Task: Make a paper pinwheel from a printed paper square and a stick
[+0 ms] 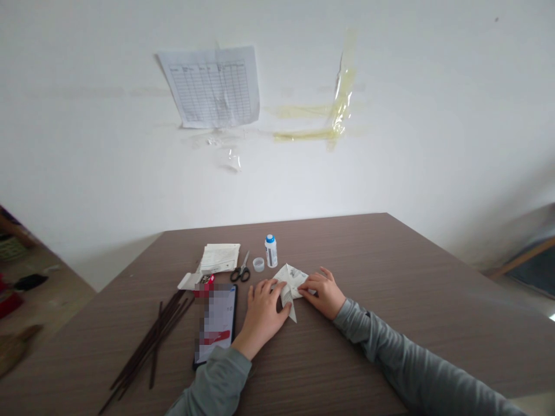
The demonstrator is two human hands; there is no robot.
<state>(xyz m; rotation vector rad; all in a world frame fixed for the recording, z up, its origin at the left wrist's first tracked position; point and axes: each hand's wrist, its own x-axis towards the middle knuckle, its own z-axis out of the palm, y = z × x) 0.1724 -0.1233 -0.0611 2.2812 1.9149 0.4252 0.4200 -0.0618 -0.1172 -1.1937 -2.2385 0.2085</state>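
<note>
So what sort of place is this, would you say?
Probably a small craft spot, though I can't tell whether it's in a home or a workshop: there's folded paper, scissors and a blue-capped bottle on a table.

Wall sheet [212, 92], printed table: text is too small to read. Bottle [271, 254], label: unreadable. Phone [224, 320], screen: characters illegible.

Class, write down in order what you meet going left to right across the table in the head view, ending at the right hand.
Dark sticks, paper stack, scissors, small round container, blue-capped bottle, folded paper, right hand.
</note>
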